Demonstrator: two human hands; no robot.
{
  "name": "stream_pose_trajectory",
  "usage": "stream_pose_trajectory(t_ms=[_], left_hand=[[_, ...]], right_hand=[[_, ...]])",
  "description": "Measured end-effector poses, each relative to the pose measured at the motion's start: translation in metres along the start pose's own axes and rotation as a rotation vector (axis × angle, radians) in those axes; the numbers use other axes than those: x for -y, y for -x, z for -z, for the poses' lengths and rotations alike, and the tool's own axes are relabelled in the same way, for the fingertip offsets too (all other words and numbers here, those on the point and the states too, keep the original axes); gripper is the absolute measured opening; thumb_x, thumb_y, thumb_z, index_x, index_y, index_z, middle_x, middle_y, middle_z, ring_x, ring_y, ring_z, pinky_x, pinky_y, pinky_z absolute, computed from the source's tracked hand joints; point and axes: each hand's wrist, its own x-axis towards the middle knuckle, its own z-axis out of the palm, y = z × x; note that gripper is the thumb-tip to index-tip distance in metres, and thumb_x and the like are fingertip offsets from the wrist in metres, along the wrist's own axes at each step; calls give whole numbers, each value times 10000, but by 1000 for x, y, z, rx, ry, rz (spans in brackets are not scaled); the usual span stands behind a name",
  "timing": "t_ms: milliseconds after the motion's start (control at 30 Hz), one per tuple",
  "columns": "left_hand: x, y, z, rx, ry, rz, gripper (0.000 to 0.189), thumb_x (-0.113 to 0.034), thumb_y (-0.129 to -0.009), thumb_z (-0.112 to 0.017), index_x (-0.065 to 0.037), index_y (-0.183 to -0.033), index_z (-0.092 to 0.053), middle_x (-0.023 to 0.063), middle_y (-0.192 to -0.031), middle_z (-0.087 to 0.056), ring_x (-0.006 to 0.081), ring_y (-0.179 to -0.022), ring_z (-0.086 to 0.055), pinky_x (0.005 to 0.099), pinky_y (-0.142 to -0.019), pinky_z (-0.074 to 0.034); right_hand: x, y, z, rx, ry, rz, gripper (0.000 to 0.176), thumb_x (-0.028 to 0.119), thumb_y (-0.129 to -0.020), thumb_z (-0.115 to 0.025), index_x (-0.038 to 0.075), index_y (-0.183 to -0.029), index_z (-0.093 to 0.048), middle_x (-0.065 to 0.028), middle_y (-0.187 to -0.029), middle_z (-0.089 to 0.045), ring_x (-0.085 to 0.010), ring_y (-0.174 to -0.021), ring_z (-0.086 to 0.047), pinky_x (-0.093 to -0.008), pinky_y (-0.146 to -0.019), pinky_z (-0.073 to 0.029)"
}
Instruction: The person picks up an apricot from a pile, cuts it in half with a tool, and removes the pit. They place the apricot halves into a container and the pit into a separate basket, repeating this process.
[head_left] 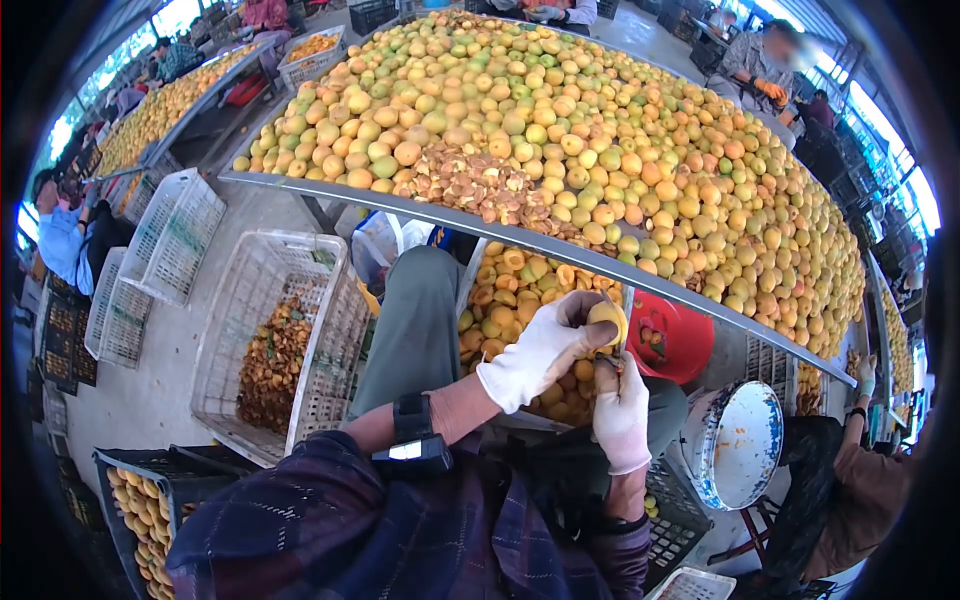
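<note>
In a white glove with bare, stained fingertips, my left hand pinches a yellow apricot above the crate between my knees. My right hand, gloved the same way, is closed just below the fruit. Its fingers grip a thin metal tool that meets the apricot's right side; its exact kind is too small to make out. Beneath both hands, a crate holds halved apricots, partly hidden by my hands and legs.
A metal-edged table piled with whole apricots and a heap of pits stands ahead. Around me are a white crate with brown scraps, a red basin and a white bucket. A co-worker sits at right.
</note>
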Motion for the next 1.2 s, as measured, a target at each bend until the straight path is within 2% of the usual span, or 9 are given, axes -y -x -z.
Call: stream_pose_trajectory(t_ms=[133,200,300,400,600,833,1000,1067,1200], left_hand=[[7,6,-10,94,554,127,517,-345,-858,-692,-42,-1238,-515,38,-1107,-598,131,-999,-568,260,-882,-461],[9,2,-4,131,556,117,520,-366,-872,-667,-50,-1252,-507,40,-1131,-599,133,-1006,-570,267,-898,-463],[-1,0,16,225,233,116,517,-366,-872,-669,-41,-1245,-519,40,-1109,-604,129,-1005,-565,248,-879,-441],[-32,-12,29,432,-547,-52,484,-330,-837,-694,-41,-1197,-550,33,-1085,-599,125,-1028,-539,260,-914,-408],[8,7,-3,200,478,130,535,-375,-883,-646,-21,-1259,-504,35,-1117,-585,114,-1028,-546,253,-920,-421],[-23,-6,26,386,-407,18,422,-334,-856,-658,-24,-1134,-592,21,-1042,-616,116,-981,-553,248,-876,-427],[-14,5,12,290,-287,88,353,-242,-851,-662,-30,-1127,-605,20,-1055,-623,116,-1005,-552,247,-899,-419],[-3,9,7,148,55,190,378,-237,-861,-659,-37,-1173,-588,14,-1070,-621,114,-1011,-547,248,-905,-415],[-30,8,17,312,-200,134,437,-264,-859,-661,-16,-1206,-566,18,-1096,-619,108,-1041,-538,250,-921,-415]], right_hand=[[-3,-4,-26,-175,-154,86,253,189,-966,-514,-41,-1069,-536,-182,-833,-650,-249,-789,-658,-325,-702,-497],[-2,-2,-29,-121,-226,9,355,165,-973,-490,-53,-1253,-490,-82,-1007,-622,-116,-892,-557,-256,-809,-453],[-6,-6,-20,-125,-129,173,249,207,-964,-522,-26,-1043,-556,-186,-819,-644,-258,-769,-659,-325,-688,-493],[-9,-10,4,108,-77,27,274,231,-953,-554,-33,-1027,-560,-187,-789,-630,-174,-730,-623,-319,-671,-491],[-15,-6,-37,-119,-487,-33,357,293,-956,-559,-18,-1129,-553,-8,-843,-593,-72,-739,-515,-231,-636,-428],[-27,-12,1,127,-125,58,346,299,-942,-578,-16,-1085,-565,-44,-825,-646,-144,-733,-596,-291,-663,-485],[-36,-6,-4,257,-464,-208,351,339,-940,-578,5,-1046,-578,10,-777,-596,-85,-653,-527,-251,-581,-438],[-26,-3,-18,7,-426,-64,349,391,-934,-570,43,-969,-566,38,-694,-502,-45,-568,-449,-198,-499,-356],[-32,0,2,188,-442,-117,365,362,-921,-602,16,-1035,-588,10,-803,-588,-56,-699,-493,-230,-625,-423]])
